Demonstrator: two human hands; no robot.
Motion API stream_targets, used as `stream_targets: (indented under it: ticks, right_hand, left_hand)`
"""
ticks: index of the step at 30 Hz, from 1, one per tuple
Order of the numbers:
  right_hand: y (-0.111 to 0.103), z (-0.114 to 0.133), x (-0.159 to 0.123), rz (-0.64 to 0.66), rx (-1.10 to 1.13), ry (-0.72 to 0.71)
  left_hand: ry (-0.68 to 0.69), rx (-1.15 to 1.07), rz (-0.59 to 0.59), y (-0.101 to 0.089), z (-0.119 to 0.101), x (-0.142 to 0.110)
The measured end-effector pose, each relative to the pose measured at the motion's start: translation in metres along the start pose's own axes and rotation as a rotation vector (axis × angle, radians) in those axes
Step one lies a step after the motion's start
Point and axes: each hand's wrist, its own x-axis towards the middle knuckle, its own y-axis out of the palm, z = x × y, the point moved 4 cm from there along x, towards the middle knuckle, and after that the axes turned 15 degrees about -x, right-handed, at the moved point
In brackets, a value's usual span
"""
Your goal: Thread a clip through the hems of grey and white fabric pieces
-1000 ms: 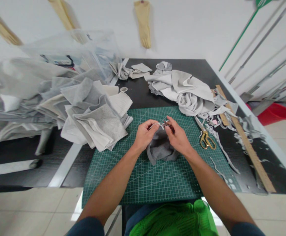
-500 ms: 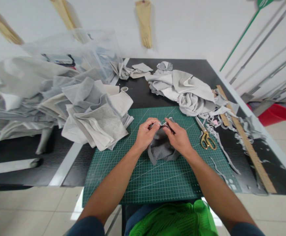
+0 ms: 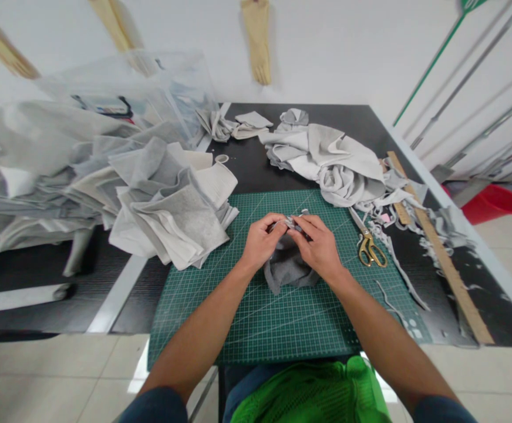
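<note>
Dark grey cloth (image 3: pixel 290 275) bunched on green cutting mat (image 3: pixel 282 338), below hands; left hand (image 3: pixel 260 239) and right hand (image 3: pixel 318 244) both pinched on gathered fabric at its far end, fingertips close together; clear plastic bin (image 3: pixel 189 73) at back left, contents too hazy to name; grey fabric pile (image 3: pixel 163 200) before it; red bucket (image 3: pixel 494 204) far right, inside unclear.

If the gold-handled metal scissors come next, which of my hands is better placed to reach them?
Probably your right hand: the scissors lie to its right, handles towards you; the left hand is farther off. Both seem to pinch pale material above the dark grey cloth, so the right may need freeing.
</note>
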Motion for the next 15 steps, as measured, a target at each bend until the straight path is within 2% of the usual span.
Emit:
stream_targets:
  ticks: [15]
  right_hand:
    - [-0.0017, 0.0013, 0.0007, -0.011, 0.041, 0.018]
  left_hand:
    - [-0.018, 0.032, -0.014, 0.0012, -0.0018, -0.0009]
